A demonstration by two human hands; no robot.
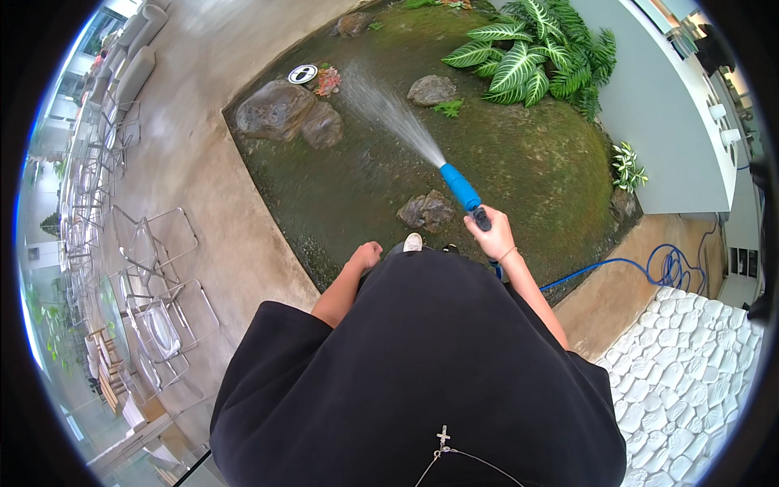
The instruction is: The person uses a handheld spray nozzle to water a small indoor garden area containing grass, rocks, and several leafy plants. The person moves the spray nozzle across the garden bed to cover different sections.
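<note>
My right hand [492, 232] is closed around the black grip of a blue hose spray nozzle [461, 185]. A fan of water [395, 115] leaves its tip and falls on the mossy bed [365, 176], near red-leaved plants [328, 81] and a round black-and-white sign [302, 74]. My left hand [366, 254] hangs beside my body, its fingers loosely curled; whether they are fully closed is unclear, and no object shows in it. A blue hose [584, 268] runs from behind my right forearm to coils on the floor.
Rocks [277, 111] stand in the bed, one [426, 210] just ahead of my shoes. Striped-leaf plants and ferns [517, 67] grow by a pale counter [663, 115]. Metal-framed chairs [161, 322] stand on the concrete floor at left; a white stone-textured surface [681, 377] lies at lower right.
</note>
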